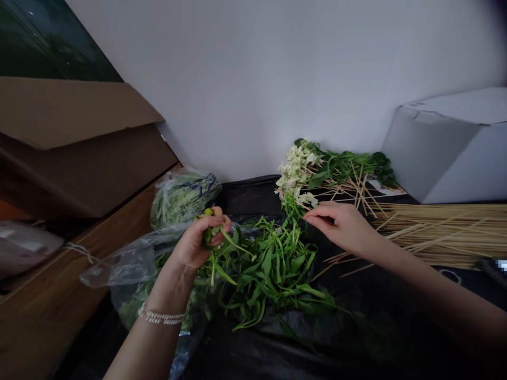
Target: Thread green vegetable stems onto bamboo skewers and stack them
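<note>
My left hand (204, 235) is closed around a small bunch of leafy greens (233, 244), whose pale stems stick out to the right. My right hand (336, 224) is pinched shut beside the skewered white-and-green pieces (295, 171). A thin line, perhaps a bamboo skewer, runs near its fingertips, but I cannot make out what they hold. Below and between both hands lies a loose pile of leafy green stems (273, 264). Beneath my left wrist is an open clear plastic bag (134, 264) with more greens inside.
Many long bamboo skewers (447, 232) lie at the right, before a white box (447, 153). Skewered greens (348, 163) rest by the wall. Another bag of greens (184, 192) stands at the back left, near a cardboard box (79, 158). Black plastic sheeting (277, 348) covers the surface.
</note>
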Available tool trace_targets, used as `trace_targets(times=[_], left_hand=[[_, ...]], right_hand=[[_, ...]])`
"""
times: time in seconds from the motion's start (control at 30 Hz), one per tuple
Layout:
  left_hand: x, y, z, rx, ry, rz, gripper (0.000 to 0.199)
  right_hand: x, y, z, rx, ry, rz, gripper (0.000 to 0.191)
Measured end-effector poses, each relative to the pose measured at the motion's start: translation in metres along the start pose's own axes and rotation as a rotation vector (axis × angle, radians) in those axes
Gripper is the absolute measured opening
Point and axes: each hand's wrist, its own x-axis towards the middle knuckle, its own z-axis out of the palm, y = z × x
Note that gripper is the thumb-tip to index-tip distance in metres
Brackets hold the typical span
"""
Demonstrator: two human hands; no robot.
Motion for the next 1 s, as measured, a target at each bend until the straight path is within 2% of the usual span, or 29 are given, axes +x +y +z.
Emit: trace_targets(times=[0.1, 0.17, 0.27, 0.33, 0.4, 0.5, 0.57, 0.63, 0.7, 0.87, 0.93, 1.0], left_hand=[[0.004, -0.007, 0.0, 0.2, 0.049, -0.009, 0.016], [0.008, -0.015, -0.002, 0.438, 0.011, -0.009, 0.025], [0.008, -0.03, -0.003, 0.981, -0.064, -0.051, 0.036], [0.003, -0.041, 0.001, 1.37, -0.025, -0.125, 0.044], [-0.005, -0.051, 0.008, 1.549, -0.056, -0.19, 0.056], [-0.016, -0.066, 0.021, 1.501, -0.231, -0.207, 0.058], [-0.019, -0.074, 0.028, 1.516, -0.227, -0.146, 0.042], [-0.019, -0.077, 0.031, 1.567, -0.17, -0.098, 0.025], [-0.016, -0.071, 0.029, 1.584, -0.112, -0.084, 0.02], [-0.014, -0.026, 0.017, 1.532, 0.031, -0.033, 0.017], [-0.018, -0.009, 0.017, 1.583, 0.141, -0.024, 0.018], [-0.025, -0.004, 0.024, 1.638, 0.232, -0.008, 0.021]], right_hand=[[0.0, 0.0, 0.0, -0.003, -0.003, 0.0, 0.018], [0.0, 0.0, -0.001, 0.001, -0.001, -0.004, 0.018], [0.0, 0.001, -0.001, 0.005, 0.001, -0.013, 0.017], [0.0, 0.001, -0.001, 0.005, -0.001, -0.01, 0.017], [0.001, 0.001, -0.001, 0.003, -0.004, -0.001, 0.017], [0.0, 0.0, 0.0, 0.001, -0.007, -0.004, 0.018], [0.0, 0.001, 0.001, -0.001, -0.003, -0.009, 0.018], [0.0, 0.002, 0.001, -0.001, -0.001, -0.008, 0.018], [0.0, 0.002, 0.002, -0.002, -0.002, -0.011, 0.018], [0.0, 0.001, 0.002, -0.011, 0.008, -0.019, 0.018], [0.0, 0.001, 0.001, -0.013, 0.005, -0.013, 0.018], [0.001, 0.002, 0.0, -0.018, 0.004, -0.011, 0.018]])
